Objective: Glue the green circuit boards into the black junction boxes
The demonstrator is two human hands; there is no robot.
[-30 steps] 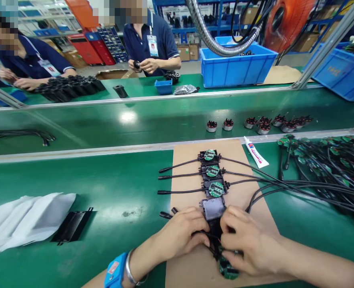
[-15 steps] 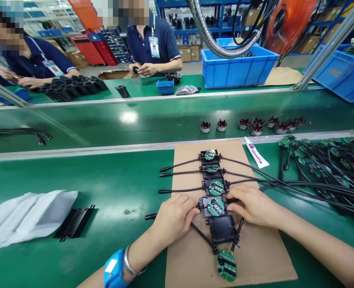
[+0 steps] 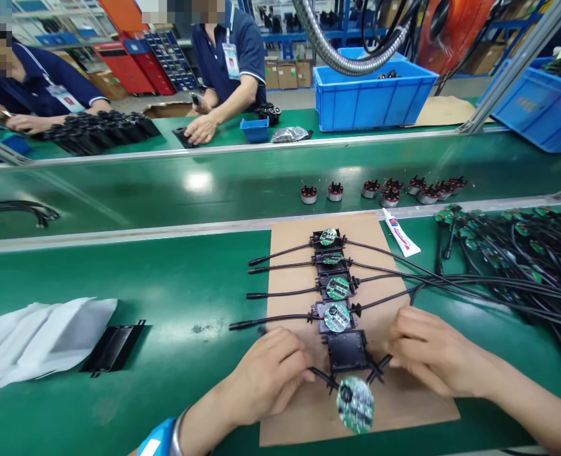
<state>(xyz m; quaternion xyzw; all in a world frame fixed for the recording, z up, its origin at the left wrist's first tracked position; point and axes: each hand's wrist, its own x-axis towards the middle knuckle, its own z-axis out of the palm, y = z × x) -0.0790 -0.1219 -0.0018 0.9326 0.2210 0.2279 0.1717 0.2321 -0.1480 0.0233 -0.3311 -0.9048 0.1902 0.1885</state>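
On a brown cardboard sheet (image 3: 294, 240) lies a column of black housings with round green circuit boards (image 3: 336, 316) and black cables running left and right. The nearest black housing (image 3: 347, 350) is empty; a loose round green board (image 3: 355, 404) sits just below it on its wires. My left hand (image 3: 265, 375) has curled fingers pinching the black cable at the housing's left. My right hand (image 3: 427, 350) pinches the cable on the housing's right side.
A white glue tube (image 3: 400, 232) lies at the cardboard's top right, beside a heap of cabled boards (image 3: 508, 253). Small motor parts (image 3: 389, 190) ride the conveyor belt. White bags (image 3: 37, 339) and a black part (image 3: 113, 348) lie left. Two people work opposite, by blue bins (image 3: 370, 98).
Both hands moved from the fourth housing down to the fifth one, each now on a cable beside it. The motor parts drifted left on the belt. The far worker reached down to the table.
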